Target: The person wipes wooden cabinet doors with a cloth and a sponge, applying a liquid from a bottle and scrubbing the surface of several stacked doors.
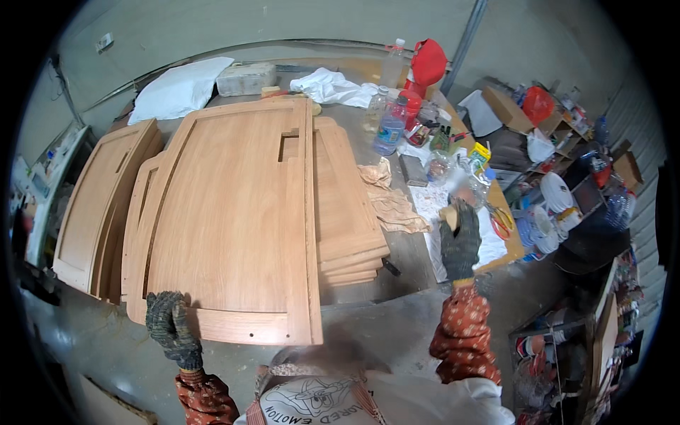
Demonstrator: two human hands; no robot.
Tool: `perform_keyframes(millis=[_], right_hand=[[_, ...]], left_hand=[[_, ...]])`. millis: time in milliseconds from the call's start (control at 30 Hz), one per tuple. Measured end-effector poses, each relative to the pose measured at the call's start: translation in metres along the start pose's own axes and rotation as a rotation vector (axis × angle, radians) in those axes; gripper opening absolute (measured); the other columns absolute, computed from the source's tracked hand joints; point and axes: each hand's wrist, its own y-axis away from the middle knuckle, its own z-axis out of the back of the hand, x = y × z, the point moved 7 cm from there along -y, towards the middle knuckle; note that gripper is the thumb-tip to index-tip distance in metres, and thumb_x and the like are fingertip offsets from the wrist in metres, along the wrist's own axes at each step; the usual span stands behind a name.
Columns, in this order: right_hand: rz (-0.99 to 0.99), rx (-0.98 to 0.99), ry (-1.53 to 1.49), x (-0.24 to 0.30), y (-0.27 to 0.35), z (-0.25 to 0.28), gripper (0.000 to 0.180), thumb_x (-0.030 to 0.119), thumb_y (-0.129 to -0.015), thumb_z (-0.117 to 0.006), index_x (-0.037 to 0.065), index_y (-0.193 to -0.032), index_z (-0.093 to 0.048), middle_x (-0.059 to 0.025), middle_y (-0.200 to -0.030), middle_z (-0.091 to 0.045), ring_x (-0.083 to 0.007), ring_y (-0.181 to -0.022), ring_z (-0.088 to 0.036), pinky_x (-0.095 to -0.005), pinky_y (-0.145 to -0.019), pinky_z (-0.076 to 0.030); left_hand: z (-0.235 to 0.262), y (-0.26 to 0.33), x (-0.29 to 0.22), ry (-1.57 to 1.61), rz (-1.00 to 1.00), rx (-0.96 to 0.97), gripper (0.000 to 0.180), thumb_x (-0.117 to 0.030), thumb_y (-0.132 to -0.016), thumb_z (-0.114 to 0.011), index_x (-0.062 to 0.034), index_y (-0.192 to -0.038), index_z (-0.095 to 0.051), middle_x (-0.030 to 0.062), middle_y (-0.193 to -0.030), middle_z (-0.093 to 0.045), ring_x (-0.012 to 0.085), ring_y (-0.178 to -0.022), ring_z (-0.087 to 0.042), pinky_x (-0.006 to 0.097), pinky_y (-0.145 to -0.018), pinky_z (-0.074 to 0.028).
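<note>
Along the middle of my workspace runs a grey-topped table (pixel 414 263), most of it taken up by pale wood. Biggest on it is the framed wooden panel (pixel 227 219) right before me, lying flat, with a cutout toward its far right corner and two small dark holes in its near rail. Under its right side, a stack of similar panels (pixel 347 205) sticks out, layer on layer; to its left, another pile of panels (pixel 99 205) leans slightly askew. At the far left lies a white sack (pixel 180 88), and on the right a long white sheet (pixel 428 205) sits beneath odds and ends. A crumpled white cloth (pixel 333 86) lies beyond the panel, just right of a grey box (pixel 246 79). Near the right stack, a beige rag (pixel 389 202) is bunched up.

Both of my hands wear dark knitted gloves. My left hand (pixel 172 326) is on the panel's near left corner, fingers together over the edge; I cannot tell whether they are clamped underneath. My right hand (pixel 460 241) is over the white sheet, well apart from the panel, fingers closed around a small tan block (pixel 449 215).

Smaller still, a blue-labelled bottle (pixel 391 129) stands far right, orange-handled scissors (pixel 500 223) lie just right of my right hand, and a dark grey brick (pixel 412 171) sits beside the rag.
</note>
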Motion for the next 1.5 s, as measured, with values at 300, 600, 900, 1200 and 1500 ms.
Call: perform_keyframes(millis=[300,600,900,1200,1500], right_hand=[[0.459,0.631,-0.047,0.062,-0.059,-0.130,0.083,0.034,-0.076,-0.070,0.019,-0.147,-0.030,-0.0210,-0.149,-0.030,-0.0418,-0.134,-0.032,-0.0478,-0.110,-0.028],[0.337,0.436,-0.498,0.040,-0.067,-0.181,0.036,0.014,-0.080,-0.063,0.004,-0.114,-0.061,-0.0183,-0.110,-0.063,-0.0337,-0.101,-0.060,-0.0401,-0.089,-0.046],[0.269,0.358,-1.018,0.074,-0.067,-0.058,0.054,0.017,-0.080,-0.070,0.002,-0.128,-0.050,-0.0152,-0.122,-0.056,-0.0271,-0.112,-0.055,-0.0386,-0.100,-0.042],[0.701,0.449,-0.403,0.183,-0.017,-0.073,0.052,0.035,-0.079,-0.070,0.006,-0.121,-0.058,-0.0237,-0.132,-0.047,-0.0359,-0.131,-0.038,-0.0462,-0.108,-0.031],[-0.066,0.674,-1.445,0.112,-0.070,-0.115,0.040,0.020,-0.089,-0.064,0.001,-0.124,-0.055,-0.0097,-0.116,-0.061,-0.0172,-0.106,-0.057,-0.0293,-0.093,-0.046]], left_hand=[[-0.005,0.000,0.019,0.010,0.268,-0.061,0.013,-0.003,-0.085,-0.063,-0.0033,-0.073,-0.064,0.0048,-0.070,-0.064,0.0155,-0.070,-0.057,0.044,-0.105,-0.034],[-0.008,0.004,0.030,0.110,0.516,-0.084,0.012,-0.010,-0.085,-0.066,-0.0035,-0.074,-0.065,0.0053,-0.073,-0.066,0.0147,-0.069,-0.059,0.044,-0.106,-0.035],[-0.013,-0.009,0.043,-0.027,0.401,-0.023,0.013,-0.015,-0.079,-0.069,-0.0052,-0.070,-0.069,0.0091,-0.065,-0.065,0.0226,-0.063,-0.060,0.047,-0.105,-0.037],[-0.013,-0.012,0.042,-0.053,0.275,-0.031,0.012,-0.007,-0.075,-0.072,-0.0069,-0.065,-0.065,0.0079,-0.065,-0.064,0.0216,-0.066,-0.060,0.045,-0.098,-0.041],[-0.015,-0.022,0.044,0.279,0.795,0.023,0.009,-0.008,-0.080,-0.071,-0.0024,-0.087,-0.068,0.0049,-0.078,-0.068,0.0146,-0.076,-0.061,0.030,-0.077,-0.049]])
